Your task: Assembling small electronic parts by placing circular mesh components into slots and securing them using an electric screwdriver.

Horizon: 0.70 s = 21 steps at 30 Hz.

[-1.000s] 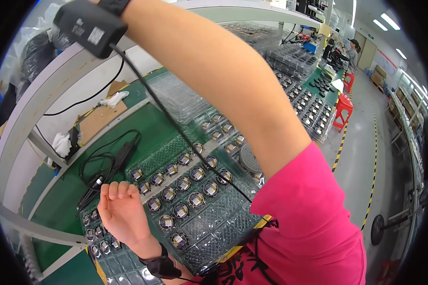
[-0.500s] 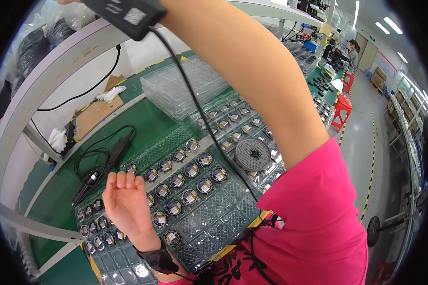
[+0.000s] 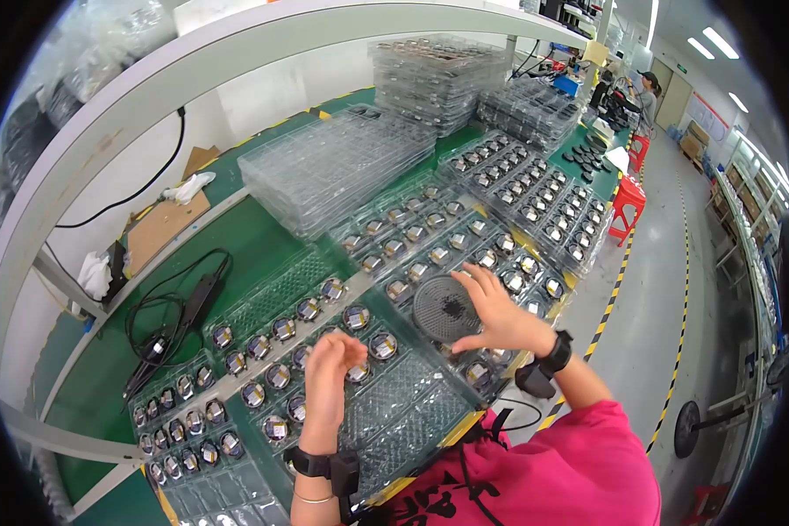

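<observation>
1. Near the bench's (image 3: pixel 259 241) front edge, a grey perforated round dish (image 3: pixel 430 314) rests over a clear tray (image 3: pixel 382 279); probably light, stiff, best gripped by its rim and kept level.
2. Small dark bits (image 3: pixel 456 305) cluster mid-face.
3. Right hand (image 3: pixel 504 317): spread wide beside it, contact unclear. Left hand (image 3: pixel 330 373): curled over round modules (image 3: pixel 358 373); its hold is hidden.

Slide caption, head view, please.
Right hand at a round gray dish, left hand over a clear tray of small round parts.
</observation>
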Tool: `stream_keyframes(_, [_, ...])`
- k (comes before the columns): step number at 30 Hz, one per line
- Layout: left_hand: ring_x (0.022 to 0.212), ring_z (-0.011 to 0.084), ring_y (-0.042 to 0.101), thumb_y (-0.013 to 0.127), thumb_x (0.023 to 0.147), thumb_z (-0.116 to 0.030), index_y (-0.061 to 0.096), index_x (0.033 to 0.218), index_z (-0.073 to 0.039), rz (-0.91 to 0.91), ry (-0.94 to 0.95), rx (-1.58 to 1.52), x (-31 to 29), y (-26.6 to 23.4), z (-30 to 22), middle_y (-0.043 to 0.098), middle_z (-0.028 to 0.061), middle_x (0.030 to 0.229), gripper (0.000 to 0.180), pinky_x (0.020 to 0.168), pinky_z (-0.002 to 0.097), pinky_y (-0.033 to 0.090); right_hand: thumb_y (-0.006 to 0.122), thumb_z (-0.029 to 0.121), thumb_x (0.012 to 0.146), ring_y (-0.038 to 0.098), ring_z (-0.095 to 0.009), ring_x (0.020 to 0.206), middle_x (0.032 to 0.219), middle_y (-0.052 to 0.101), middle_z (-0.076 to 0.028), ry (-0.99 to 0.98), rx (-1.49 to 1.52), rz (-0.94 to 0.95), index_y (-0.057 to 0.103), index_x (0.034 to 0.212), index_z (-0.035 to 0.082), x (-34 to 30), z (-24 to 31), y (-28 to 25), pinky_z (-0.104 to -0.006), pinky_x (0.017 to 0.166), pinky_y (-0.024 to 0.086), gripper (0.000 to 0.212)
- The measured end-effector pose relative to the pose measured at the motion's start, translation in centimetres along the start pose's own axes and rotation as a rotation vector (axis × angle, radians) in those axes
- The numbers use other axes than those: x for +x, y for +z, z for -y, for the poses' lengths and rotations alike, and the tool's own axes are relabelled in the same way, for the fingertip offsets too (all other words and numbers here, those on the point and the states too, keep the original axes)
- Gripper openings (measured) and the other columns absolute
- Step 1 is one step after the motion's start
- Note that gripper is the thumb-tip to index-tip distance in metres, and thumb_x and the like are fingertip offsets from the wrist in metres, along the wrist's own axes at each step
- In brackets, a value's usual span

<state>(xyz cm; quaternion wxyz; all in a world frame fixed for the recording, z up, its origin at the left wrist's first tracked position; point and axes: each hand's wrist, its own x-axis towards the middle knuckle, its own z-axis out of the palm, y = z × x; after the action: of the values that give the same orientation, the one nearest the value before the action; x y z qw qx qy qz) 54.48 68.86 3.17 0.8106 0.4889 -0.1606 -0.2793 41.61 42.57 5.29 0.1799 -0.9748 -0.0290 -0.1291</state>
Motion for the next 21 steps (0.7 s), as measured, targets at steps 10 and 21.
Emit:
stream_keyframes(10, [0.081, 0.0111, 0.058, 0.05, 0.093, -0.011, 0.058, 0.095, -0.001, 0.098, 0.013, 0.708, -0.3, 0.6, 4.3, 0.065, 0.0045, 0.088, 0.013, 0.075, 0.0248, 0.045, 0.082, 0.049, 0.059, 0.03, -0.044, 0.127, 0.14, 0.027, -0.027, 0.087, 0.139, -0.147, 0.019, 0.142, -0.002, 0.4, -1.4, 3.8, -0.0486, 0.107, 0.027, 0.116])
stream_keyframes(21, [0.08, 0.011, 0.058, 0.052, 0.091, -0.007, 0.059, 0.095, -0.001, 0.119, 0.034, 0.778, -0.4, 0.7, 4.0, 0.065, 0.0043, 0.089, 0.01, 0.075, 0.0251, 0.045, 0.085, 0.042, 0.059, 0.03, -0.041, 0.129, 0.14, 0.03, -0.025, 0.115, 0.213, -0.178, 0.019, 0.141, -0.003, 0.5, -1.3, 4.1, -0.0452, 0.109, 0.026, 0.114])
